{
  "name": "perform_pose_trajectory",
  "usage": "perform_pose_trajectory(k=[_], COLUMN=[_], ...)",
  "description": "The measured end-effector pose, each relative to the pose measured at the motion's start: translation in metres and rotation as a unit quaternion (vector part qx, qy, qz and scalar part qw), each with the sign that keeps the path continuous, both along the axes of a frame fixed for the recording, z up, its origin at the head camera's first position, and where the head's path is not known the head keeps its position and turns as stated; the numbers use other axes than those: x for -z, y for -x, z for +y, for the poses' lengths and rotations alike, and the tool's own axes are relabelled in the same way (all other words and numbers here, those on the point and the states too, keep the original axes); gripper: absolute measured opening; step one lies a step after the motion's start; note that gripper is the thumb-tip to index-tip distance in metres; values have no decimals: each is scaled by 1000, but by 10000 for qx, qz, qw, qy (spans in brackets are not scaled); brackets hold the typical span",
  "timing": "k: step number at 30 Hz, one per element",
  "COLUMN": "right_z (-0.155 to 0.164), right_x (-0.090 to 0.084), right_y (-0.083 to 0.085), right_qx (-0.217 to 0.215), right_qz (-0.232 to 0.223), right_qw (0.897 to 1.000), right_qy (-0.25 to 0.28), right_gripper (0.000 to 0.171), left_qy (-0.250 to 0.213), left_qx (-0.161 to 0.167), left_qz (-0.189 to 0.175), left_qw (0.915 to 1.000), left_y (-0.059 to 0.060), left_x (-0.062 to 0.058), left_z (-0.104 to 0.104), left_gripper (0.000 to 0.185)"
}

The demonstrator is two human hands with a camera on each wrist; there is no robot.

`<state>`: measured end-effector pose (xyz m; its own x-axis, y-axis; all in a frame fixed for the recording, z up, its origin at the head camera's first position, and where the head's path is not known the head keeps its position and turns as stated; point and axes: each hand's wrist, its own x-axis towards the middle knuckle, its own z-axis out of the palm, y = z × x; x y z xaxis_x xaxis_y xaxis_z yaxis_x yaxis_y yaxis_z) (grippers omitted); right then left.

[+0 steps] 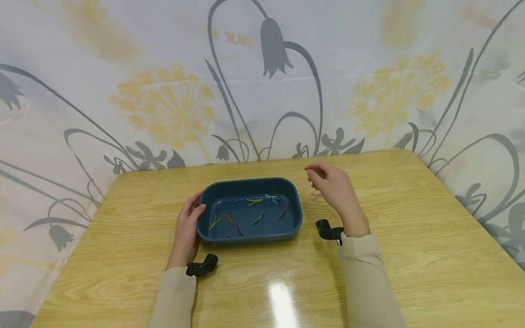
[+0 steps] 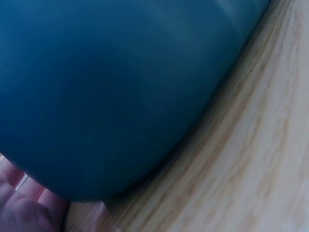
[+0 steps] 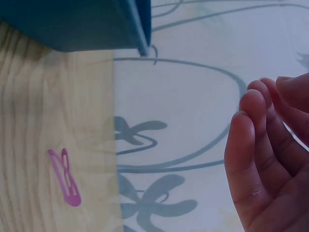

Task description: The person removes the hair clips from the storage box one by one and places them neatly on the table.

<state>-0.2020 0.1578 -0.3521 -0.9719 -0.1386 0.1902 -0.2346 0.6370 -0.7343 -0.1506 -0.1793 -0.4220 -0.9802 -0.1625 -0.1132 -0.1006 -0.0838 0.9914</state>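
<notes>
My left hand [image 1: 190, 220] holds the left end of a blue plastic box [image 1: 250, 238], its thumb over the rim and the other fingers along the outer wall. Inside lie several snap hair clips, among them a yellow clip [image 1: 254, 201], a light blue clip [image 1: 271, 198], a green clip [image 1: 258, 219] and a brown clip [image 1: 228, 219]. My right hand [image 1: 334, 186] hovers above the table beyond the box's right end, fingers loosely bent, nothing visible in them. Below it a pink snap hair clip [image 3: 66, 181] lies on the table, partly hidden by the hand in the head view.
The wooden table [image 1: 135, 228] ends at the back against a patterned cloth [image 1: 246, 91] with grey and yellow flowers. Each wrist wears a black camera mount, such as the right camera mount [image 1: 328, 230].
</notes>
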Motion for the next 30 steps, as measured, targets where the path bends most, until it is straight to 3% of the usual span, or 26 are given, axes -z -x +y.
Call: perform_pose_trajectory(k=[6, 9, 14, 20, 30], right_z=[-13, -19, -29, -41, -67], right_x=[-9, -9, -13, -19, -31], right_y=[-5, -9, -17, -23, -36], right_qx=[-357, -566, -829, -1367, -2108], right_qz=[100, 135, 202, -12, -130], right_qw=[9988, 9977, 9955, 9856, 9686], right_qy=[306, 349, 421, 995, 1314], right_gripper=[32, 27, 26, 26, 20], left_qy=[15, 112, 259, 205, 164], left_qx=[-21, -48, -34, -38, -58], left_qz=[62, 68, 72, 150, 236], left_qw=[10000, 9999, 9996, 9997, 9996], left_y=[1, 3, 2, 3, 7], left_x=[4, 13, 19, 19, 16], left_z=[-3, -6, -6, -6, -6], left_gripper=[40, 39, 40, 39, 40])
